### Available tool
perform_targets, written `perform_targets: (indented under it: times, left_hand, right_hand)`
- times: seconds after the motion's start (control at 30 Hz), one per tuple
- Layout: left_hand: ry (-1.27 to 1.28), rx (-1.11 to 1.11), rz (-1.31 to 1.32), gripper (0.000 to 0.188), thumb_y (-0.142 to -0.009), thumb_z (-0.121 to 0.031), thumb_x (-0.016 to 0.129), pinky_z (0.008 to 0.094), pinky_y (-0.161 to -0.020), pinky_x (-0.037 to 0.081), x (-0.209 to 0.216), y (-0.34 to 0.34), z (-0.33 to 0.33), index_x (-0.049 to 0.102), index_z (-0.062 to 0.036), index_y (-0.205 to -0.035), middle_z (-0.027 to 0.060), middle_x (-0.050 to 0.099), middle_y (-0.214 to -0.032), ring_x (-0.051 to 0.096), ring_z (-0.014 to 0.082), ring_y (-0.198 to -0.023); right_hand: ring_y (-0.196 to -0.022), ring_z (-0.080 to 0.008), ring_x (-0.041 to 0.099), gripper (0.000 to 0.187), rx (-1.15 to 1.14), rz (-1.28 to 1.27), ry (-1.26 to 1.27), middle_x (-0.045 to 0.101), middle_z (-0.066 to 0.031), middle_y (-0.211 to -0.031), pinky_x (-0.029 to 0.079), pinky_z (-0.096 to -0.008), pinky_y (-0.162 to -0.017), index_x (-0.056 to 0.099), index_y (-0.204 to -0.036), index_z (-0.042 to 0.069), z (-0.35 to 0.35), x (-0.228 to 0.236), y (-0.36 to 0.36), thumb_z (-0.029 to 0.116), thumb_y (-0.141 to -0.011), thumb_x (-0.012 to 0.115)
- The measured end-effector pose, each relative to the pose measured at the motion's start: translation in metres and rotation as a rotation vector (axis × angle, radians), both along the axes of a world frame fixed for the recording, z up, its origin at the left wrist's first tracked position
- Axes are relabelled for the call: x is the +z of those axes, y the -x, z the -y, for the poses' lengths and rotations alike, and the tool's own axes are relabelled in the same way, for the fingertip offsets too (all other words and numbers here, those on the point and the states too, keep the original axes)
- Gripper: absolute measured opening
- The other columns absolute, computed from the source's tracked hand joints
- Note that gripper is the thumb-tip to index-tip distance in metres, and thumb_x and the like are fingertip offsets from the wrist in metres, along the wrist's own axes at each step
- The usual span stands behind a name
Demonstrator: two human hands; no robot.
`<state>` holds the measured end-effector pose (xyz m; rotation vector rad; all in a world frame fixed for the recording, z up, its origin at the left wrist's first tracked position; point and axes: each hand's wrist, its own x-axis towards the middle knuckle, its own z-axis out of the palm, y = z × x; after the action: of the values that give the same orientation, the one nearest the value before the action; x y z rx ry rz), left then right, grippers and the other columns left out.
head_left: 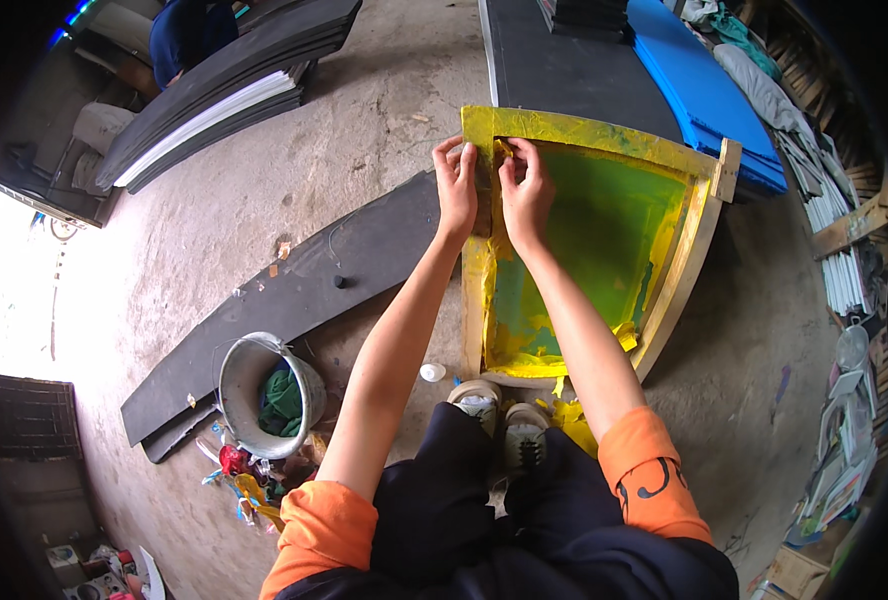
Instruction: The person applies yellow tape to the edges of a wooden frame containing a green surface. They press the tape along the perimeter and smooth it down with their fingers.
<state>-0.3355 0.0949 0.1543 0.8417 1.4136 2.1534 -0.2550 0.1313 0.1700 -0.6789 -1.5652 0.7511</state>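
Note:
A wooden screen-printing frame (680,275) with green mesh (604,215) stands tilted before me, its rails partly covered with yellow tape (564,128). My left hand (457,190) is closed at the outer edge of the left rail, near the top corner. Just inside that corner, my right hand (527,195) pinches a crumpled bit of yellow tape between thumb and fingers. More tape peels loose along the bottom of the mesh and at the lower right. Crumpled yellow tape pieces (576,425) lie on the floor by my right shoe.
A grey bucket (309,395) holding dark green cloth stands to my left, beside colourful scraps (249,480). Long black sheets (294,300) lie on the floor behind it. Blue sheets (679,75) and a black board (564,75) are beyond the frame. A person (189,40) is far left.

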Motion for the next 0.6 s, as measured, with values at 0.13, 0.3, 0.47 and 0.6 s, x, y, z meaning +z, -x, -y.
perform_targets:
  times: [0.13,0.3,0.47,0.6]
  left_hand:
    - [0.033,-0.016,0.003,0.030,-0.092,-0.023,0.046,0.0250,-0.078,0.039,0.007,-0.002,0.002,0.036,-0.0052,-0.114,0.0086,0.053,-0.091,0.048,0.0120,-0.086]
    - [0.099,-0.012,-0.079,0.041,-0.090,-0.033,0.047,0.0258,-0.079,0.034,0.022,0.006,-0.003,0.030,-0.0042,-0.114,0.0093,0.052,-0.092,0.045,0.0126,-0.085]
    - [0.187,0.057,-0.183,0.045,-0.089,-0.040,0.048,0.0283,-0.079,0.039,0.038,0.017,-0.023,0.038,-0.0019,-0.111,0.0126,0.054,-0.092,0.048,0.0155,-0.088]
    - [0.162,0.018,-0.162,0.040,-0.090,-0.038,0.047,0.0285,-0.079,0.040,0.030,0.017,-0.031,0.046,-0.0007,-0.104,0.0120,0.055,-0.092,0.050,0.0157,-0.087]
  right_hand:
    - [-0.068,-0.0178,0.056,0.017,-0.033,0.084,-0.143,0.057,-0.0075,-0.078,0.045,-0.0294,-0.064,0.056,-0.095,0.004,-0.005,0.000,-0.002,0.011,-0.080,0.061]
    - [-0.070,-0.0190,0.057,0.018,0.003,0.115,-0.203,0.057,-0.0073,-0.078,0.045,-0.0292,-0.065,0.054,-0.086,0.003,-0.014,0.004,-0.008,0.016,-0.079,0.064]
    - [-0.072,-0.0207,0.060,0.023,0.127,0.055,0.159,0.061,-0.0098,-0.080,0.046,-0.0299,-0.065,0.053,-0.088,0.001,-0.003,0.010,-0.003,0.018,-0.078,0.066]
    - [-0.078,-0.0237,0.059,0.034,0.174,-0.277,0.381,0.060,-0.0119,-0.084,0.044,-0.0320,-0.072,0.053,-0.094,0.001,-0.011,0.001,0.009,0.025,-0.076,0.069]
